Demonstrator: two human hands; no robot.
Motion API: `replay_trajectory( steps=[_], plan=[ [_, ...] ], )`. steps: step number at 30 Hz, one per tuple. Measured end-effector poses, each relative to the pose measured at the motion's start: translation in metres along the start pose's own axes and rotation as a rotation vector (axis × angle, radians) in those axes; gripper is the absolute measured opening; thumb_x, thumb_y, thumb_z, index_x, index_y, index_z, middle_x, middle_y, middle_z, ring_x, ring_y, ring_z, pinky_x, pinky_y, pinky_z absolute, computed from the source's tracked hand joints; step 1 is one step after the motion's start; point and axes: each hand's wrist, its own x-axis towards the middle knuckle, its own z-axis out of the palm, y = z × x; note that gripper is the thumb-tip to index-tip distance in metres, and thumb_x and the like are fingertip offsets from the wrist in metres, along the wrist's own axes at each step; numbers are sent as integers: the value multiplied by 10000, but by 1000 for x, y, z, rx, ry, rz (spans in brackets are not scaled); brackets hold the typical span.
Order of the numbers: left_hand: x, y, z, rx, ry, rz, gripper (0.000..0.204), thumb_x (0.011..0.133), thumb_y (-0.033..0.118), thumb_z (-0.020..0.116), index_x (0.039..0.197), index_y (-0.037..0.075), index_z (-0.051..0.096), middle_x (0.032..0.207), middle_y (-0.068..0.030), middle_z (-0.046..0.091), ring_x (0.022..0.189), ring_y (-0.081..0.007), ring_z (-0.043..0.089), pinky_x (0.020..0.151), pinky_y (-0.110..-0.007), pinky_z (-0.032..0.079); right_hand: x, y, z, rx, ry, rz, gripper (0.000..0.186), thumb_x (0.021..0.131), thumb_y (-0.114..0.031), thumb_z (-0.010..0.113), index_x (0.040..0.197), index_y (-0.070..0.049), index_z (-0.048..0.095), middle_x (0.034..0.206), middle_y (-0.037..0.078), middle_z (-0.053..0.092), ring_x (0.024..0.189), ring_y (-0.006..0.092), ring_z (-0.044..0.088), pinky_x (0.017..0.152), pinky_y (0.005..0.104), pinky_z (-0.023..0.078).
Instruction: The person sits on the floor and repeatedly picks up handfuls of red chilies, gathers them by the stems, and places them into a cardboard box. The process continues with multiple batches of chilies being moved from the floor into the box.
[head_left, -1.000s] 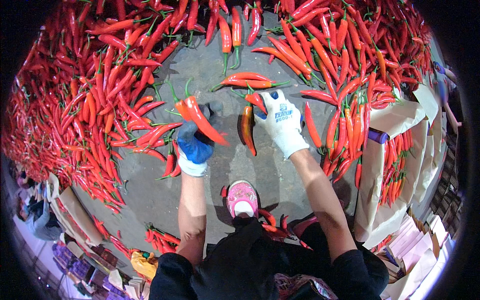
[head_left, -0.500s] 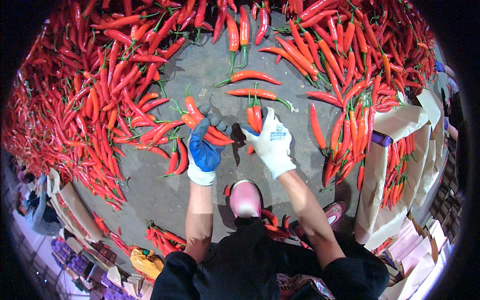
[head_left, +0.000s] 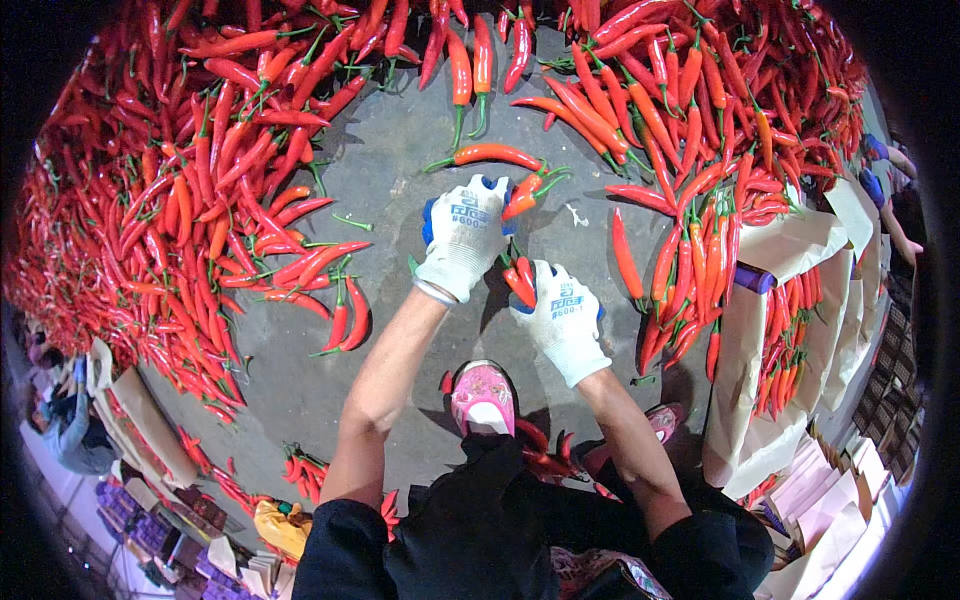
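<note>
My left hand (head_left: 462,225), in a white glove with blue coating, is turned back-up above the middle of the grey floor (head_left: 380,405), fingers curled over red chillies (head_left: 522,198) whose green stems poke out to the right. Just below and right, my right hand (head_left: 558,315), gloved alike, is closed on red chillies (head_left: 517,275) with stems upward. A single chilli (head_left: 495,153) lies crosswise beyond my left hand. The undersides of both hands are hidden.
Large chilli heaps (head_left: 170,220) (head_left: 660,90) curve around left, back and right. Open paper sacks (head_left: 805,355) holding chillies line the right. My pink shoe (head_left: 482,395) is below my hands. A co-worker (head_left: 65,430) is at far left; another person's gloved hand (head_left: 872,180) shows at far right.
My left hand has turned from palm-up to back-up and moved up and right with chillies. My right hand has dropped lower, still holding chillies.
</note>
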Motion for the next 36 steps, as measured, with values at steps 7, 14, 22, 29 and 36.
replay_trajectory(
  steps=[7,14,22,29,36],
  plan=[
    [-19,-48,-3,-483,198,-75,493,625,284,823,1039,81,645,887,-113,674,754,-243,662,677,-362,511,-9,49,-22,504,-162,-40,501,698,-274,731,1112,-35,581,948,135,645,849,238,638,769,347,499],
    [-41,-63,8,-1617,1,-418,242,752,149,744,943,33,650,798,-24,662,669,-102,612,590,-246,473,54,41,-51,1446,-139,79,344,782,-182,637,1067,4,588,897,58,647,831,184,636,714,326,507],
    [-58,-72,24,-1906,273,-391,198,843,90,599,1017,-5,606,955,-107,664,795,-217,663,708,-344,540,131,-68,-74,-202,178,-207,446,723,-235,705,1129,-103,576,1093,175,582,996,346,606,845,422,505],
    [-38,-83,-1,-1930,386,-415,241,826,54,618,1063,21,592,961,-103,668,801,-236,668,726,-364,551,129,-45,-73,-183,99,-259,309,777,-236,626,1037,-72,597,1035,181,618,965,327,612,823,418,488],
    [54,-81,-22,-2048,252,-182,163,836,54,610,992,10,628,904,-71,658,765,-201,655,688,-316,537,188,-25,-110,1283,-35,9,176,722,-75,723,872,-2,667,775,48,664,653,111,595,621,268,488]
  ],
)
